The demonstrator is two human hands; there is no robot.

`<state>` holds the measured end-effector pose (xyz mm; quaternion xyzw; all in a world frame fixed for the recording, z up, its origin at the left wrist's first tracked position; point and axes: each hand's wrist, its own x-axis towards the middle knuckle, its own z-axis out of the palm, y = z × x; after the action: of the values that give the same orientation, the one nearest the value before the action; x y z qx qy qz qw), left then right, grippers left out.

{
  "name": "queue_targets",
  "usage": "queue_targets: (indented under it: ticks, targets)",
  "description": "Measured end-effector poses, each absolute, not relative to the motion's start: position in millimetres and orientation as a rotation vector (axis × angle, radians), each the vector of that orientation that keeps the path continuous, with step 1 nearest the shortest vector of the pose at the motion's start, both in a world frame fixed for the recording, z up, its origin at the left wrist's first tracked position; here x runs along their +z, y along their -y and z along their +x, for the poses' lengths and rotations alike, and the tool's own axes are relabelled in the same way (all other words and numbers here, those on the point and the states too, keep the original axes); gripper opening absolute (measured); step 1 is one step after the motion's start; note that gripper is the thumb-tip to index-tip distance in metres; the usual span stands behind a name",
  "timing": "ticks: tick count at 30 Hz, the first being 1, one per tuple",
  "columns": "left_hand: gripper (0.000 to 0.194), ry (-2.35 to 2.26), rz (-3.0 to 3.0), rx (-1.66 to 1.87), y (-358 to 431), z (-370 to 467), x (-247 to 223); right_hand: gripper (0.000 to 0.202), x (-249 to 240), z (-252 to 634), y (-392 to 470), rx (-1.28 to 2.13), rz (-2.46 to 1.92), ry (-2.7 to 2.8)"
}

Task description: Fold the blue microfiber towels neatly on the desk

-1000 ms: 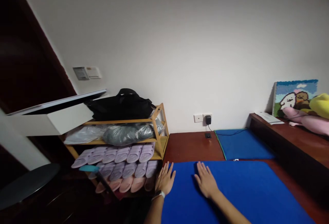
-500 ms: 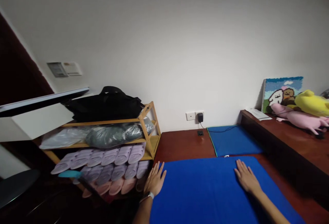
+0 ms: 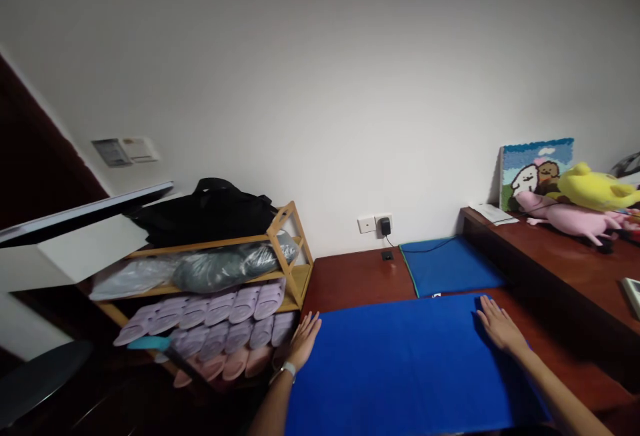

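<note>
A large blue cloth (image 3: 395,363) lies spread over the reddish-brown wooden table. Flat at its far left corner rests my left hand (image 3: 304,343), fingers stretched out, with a pale band on the wrist. My right hand (image 3: 501,327) lies palm down near the far right corner, fingers extended. Neither hand grips anything. Beyond the large cloth, against the wall, is a smaller blue cloth (image 3: 450,266) with a green edge; a dark cable runs across it.
Left of the table stands a wooden rack (image 3: 293,249) holding a black bag (image 3: 210,213), plastic-wrapped items and rows of slippers (image 3: 245,303). On the right, a raised wooden ledge (image 3: 555,236) bears plush toys (image 3: 565,215) and a dog picture (image 3: 535,169). A black plug (image 3: 385,225) sits in the wall socket.
My right hand has slid to the right, out to the cloth's far right corner. My left hand stays at the left corner. The view has shifted slightly.
</note>
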<state>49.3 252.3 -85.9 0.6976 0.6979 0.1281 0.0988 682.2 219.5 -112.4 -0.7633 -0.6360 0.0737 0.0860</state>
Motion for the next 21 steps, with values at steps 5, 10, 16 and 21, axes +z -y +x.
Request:
queue_targets:
  ticks: [5, 10, 16, 21]
  targets:
    - [0.059, -2.043, 2.151, 0.508, -215.7, 55.9, -80.1, 0.075, -98.9, 552.0, -195.9, 0.191, -1.855, 1.941]
    - [0.058, -1.838, 2.478, 0.414, -156.5, 76.2, -103.6, 0.071, -83.6, 359.4, -165.3, 0.4, -1.609, 2.182]
    - [0.057, -1.898, 2.435, 0.328, -142.8, 76.1, -110.6, 0.069, -78.9, 266.0, -163.2, 0.55, -1.486, 2.337]
    - [0.058, -1.883, 2.42, 0.34, -146.7, 78.0, -104.6, 0.071, -85.3, 335.3, -165.1, 0.489, -1.656, 2.28]
